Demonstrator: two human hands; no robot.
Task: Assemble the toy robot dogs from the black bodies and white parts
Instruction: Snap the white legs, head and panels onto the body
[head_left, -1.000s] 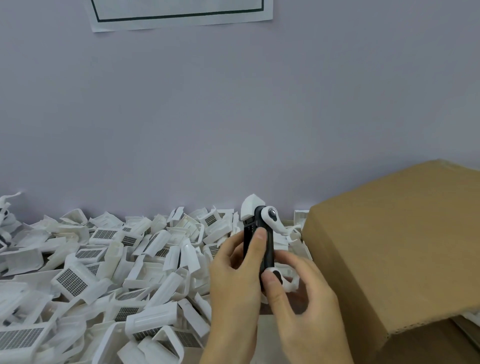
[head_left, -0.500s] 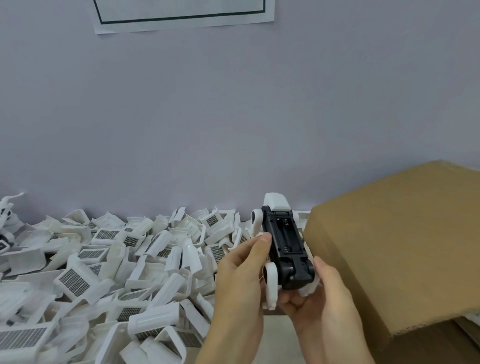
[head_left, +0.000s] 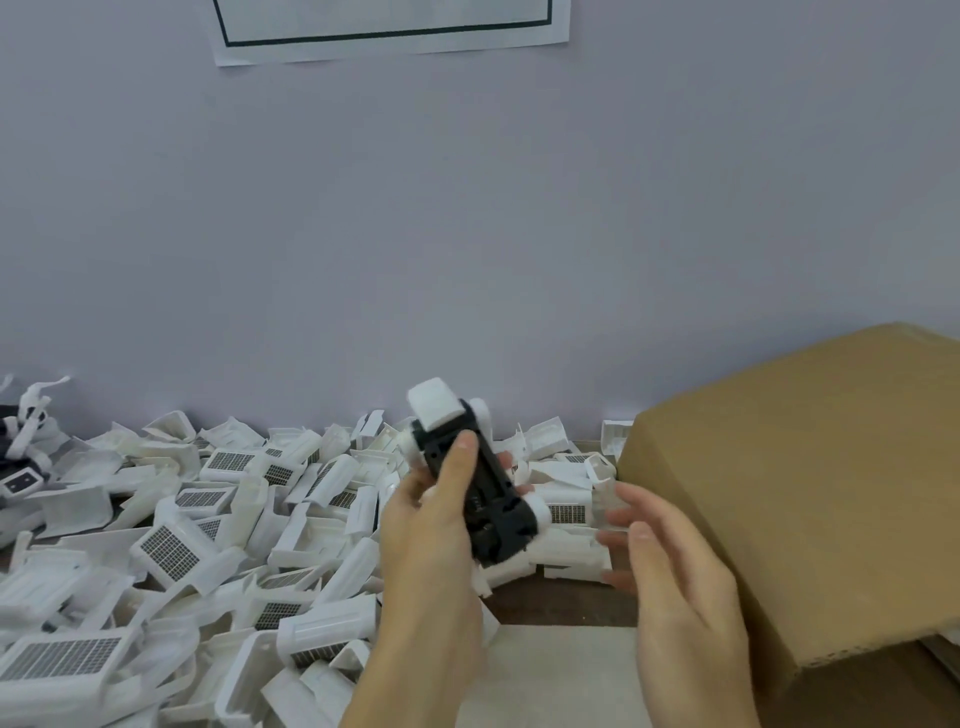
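Two hands work in the single head view, above a tabletop heaped with loose white parts. The left hand grips a toy dog, thumb laid along its black body and the other fingers wrapped behind; the dog is held in the air in front of the far wall, underside turned toward the camera, with white legs at its corners and a white block at its far end. Its long axis runs from far-left to near-right, so the near end points toward the right hand. That hand hangs just to the right of the dog, apart from it, fingers spread and relaxed and blurred, holding nothing. The dog looks close to whole, so the next move is probably either adding one more white piece or setting it aside; the right hand is the free one, and both the nearest parts and the cardboard box lie right beside it. More parts spread to the left, with what may be finished dogs at the far left edge. A sheet of paper with a dark border hangs on the wall; no writing on it can be read, and no brand shows on the box or parts.
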